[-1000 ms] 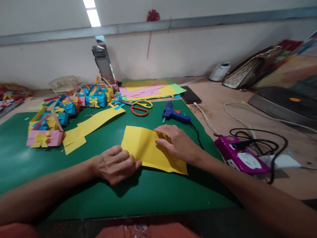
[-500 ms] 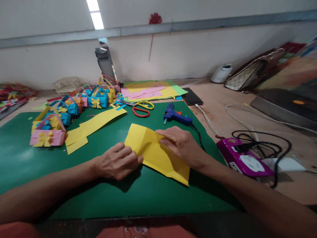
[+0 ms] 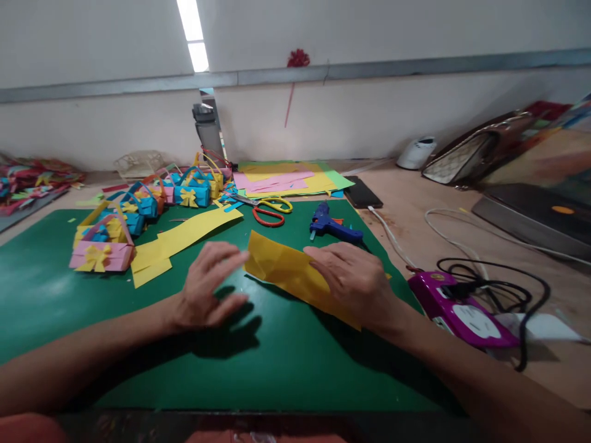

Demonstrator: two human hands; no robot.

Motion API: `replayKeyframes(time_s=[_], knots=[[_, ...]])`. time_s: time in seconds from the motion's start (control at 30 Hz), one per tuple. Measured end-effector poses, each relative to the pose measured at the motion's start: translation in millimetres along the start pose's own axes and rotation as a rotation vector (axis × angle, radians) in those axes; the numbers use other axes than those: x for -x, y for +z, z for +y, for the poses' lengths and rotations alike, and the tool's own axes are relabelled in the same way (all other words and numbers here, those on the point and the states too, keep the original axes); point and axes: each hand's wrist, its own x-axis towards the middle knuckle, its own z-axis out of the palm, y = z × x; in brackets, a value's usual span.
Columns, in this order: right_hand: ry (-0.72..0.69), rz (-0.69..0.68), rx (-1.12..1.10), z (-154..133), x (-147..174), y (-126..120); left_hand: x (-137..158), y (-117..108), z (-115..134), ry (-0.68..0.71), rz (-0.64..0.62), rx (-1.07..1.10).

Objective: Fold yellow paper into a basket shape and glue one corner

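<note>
While the right hand [image 3: 359, 280] pinches the yellow sheet [image 3: 281, 266], left hand [image 3: 205, 288] spread, scissors [image 3: 257, 202] and glue gun [image 3: 331, 226] lie beyond

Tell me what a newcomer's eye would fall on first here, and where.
Probably the bright yellow sheet in the right hand, above the green mat. Next would likely come the row of colourful paper baskets at the mat's left, then the purple power block on the right.

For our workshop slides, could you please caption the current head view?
Over a green mat, the right hand holds a yellow sheet, the left hand open at its edge, paper baskets nearby.
</note>
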Motion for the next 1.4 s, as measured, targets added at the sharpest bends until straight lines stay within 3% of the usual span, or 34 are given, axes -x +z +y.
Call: replayKeyframes(time_s=[0.1,0.17,0.57,1.1,1.27,1.4], knots=[[-0.070,-0.009,0.048,-4,-1,-5,-3,5,-5,-0.323,0.105,0.127],[-0.100,-0.040,0.072,-8,-1,-7,-4,8,-7,-0.365,0.122,0.159],[-0.126,-0.075,0.122,-12,-2,-9,-6,7,-4,-0.264,0.144,0.165],[-0.094,-0.125,0.158,-15,0,-5,-3,11,0,-0.108,0.053,0.107],[-0.053,-0.142,0.068,-11,3,-1,-1,9,-3,-0.092,0.051,0.106],[-0.125,-0.130,0.044,-11,2,0,-3,9,-4,-0.071,0.036,0.125]])
